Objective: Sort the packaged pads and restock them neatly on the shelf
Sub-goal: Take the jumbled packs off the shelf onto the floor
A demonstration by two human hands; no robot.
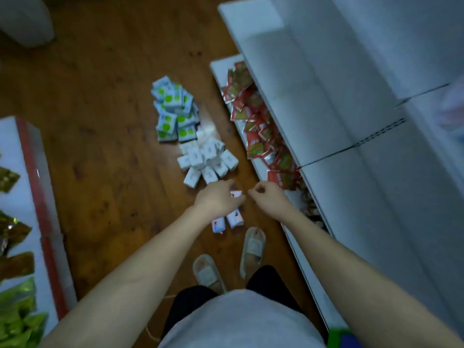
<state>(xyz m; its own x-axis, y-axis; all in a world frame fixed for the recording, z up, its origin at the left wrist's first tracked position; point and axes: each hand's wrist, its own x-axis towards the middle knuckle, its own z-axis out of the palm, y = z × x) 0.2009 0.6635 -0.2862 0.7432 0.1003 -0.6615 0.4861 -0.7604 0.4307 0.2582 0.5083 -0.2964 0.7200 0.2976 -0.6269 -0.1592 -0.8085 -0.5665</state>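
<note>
The room is dim, with a dull brownish cast over the wooden floor. A pale patch of glare sits on the boards beside the white packs. The white shelf unit on the right reads grey-blue rather than bright. Everything is soft with motion blur, worst at the far right edge and on the green packets at lower left. Straight shelf edges bow near the borders from the wide lens. Printing on the packs is unreadable.

A small shop aisle: white retail shelving carries heaped red sachets, another shelf holds green snack packets, and packaged stock lies piled on the wooden floor.
</note>
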